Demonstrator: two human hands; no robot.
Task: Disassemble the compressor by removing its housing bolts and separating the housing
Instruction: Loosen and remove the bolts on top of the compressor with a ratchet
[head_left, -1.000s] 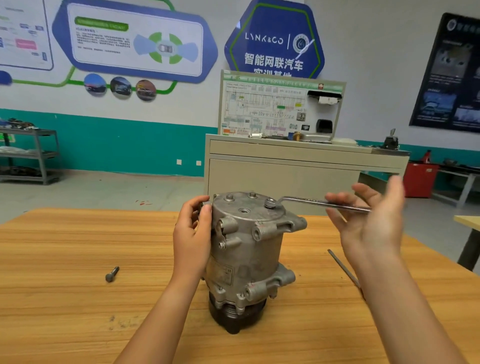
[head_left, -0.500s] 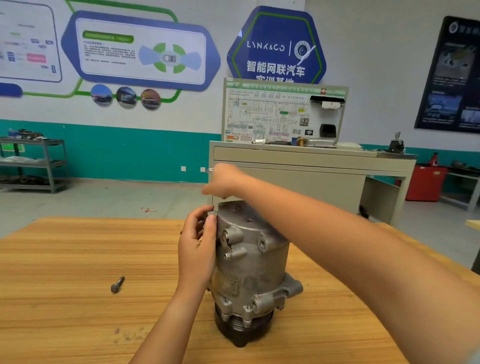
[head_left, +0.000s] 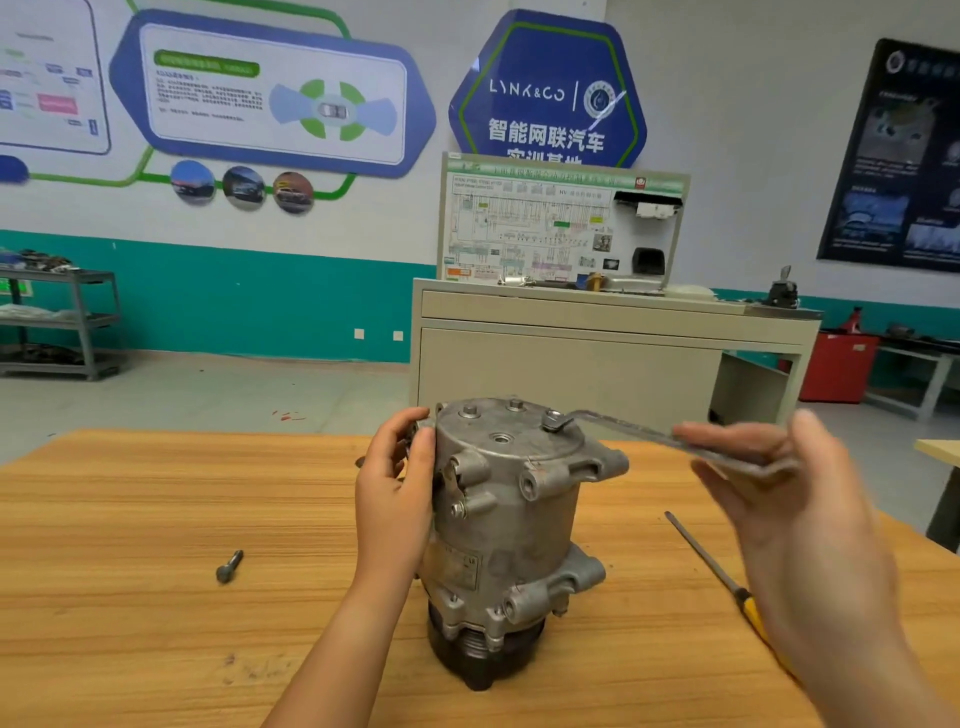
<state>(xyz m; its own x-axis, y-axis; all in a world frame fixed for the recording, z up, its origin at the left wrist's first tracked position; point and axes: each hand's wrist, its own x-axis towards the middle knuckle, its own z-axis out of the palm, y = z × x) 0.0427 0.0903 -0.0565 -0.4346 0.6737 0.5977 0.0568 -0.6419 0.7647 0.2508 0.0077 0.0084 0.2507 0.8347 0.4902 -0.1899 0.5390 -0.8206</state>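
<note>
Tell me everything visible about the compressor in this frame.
The compressor is a grey, scuffed cast-metal cylinder with side lugs and a label, standing upright on its dark pulley end on the wooden table. Its top carries bolt heads; a wrench sits on the right one. The left hand grips its upper left side.

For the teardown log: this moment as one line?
left hand: grips compressor side | right hand: straight fingers against wrench handle | wrench ring: on top housing bolt | loose bolt: on table
</note>
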